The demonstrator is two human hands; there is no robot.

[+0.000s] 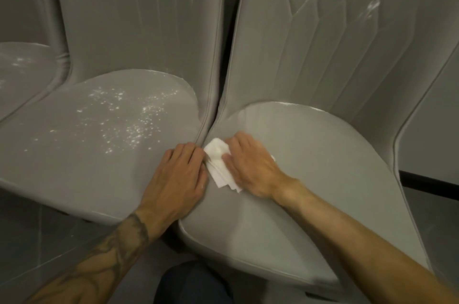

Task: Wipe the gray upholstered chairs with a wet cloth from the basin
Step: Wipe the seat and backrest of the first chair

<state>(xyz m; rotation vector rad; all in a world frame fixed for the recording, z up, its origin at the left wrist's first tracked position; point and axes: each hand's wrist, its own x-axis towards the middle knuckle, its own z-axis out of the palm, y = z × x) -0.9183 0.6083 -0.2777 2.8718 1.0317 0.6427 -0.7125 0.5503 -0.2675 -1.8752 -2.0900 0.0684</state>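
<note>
Nearest, at the bottom edge, a dark blue clothed knee point(188, 284). Just above it, a tattooed left forearm point(111, 249) and a bare right forearm point(360, 224), reaching forward over dark gray floor point(37, 229).

Further on, left hand point(178, 179) released, laid flat with straight fingers on the inner edge of the middle gray upholstered chair seat point(87, 142), beside the seam where 2 seats meet. Right hand point(250, 167) spread flat, pressing down on a white folded cloth point(218, 167), not clenched round it. Cloth lying on the near left part of the right gray upholstered chair seat point(310, 167), between the 2 hands.

Beyond, scattered white specks point(129, 125) across the middle seat. Farther back, 2 pleated gray backrests point(139, 18), with whitish smears point(372, 5) on the right one. At far left, part of a 3rd gray chair point(22, 67).
</note>
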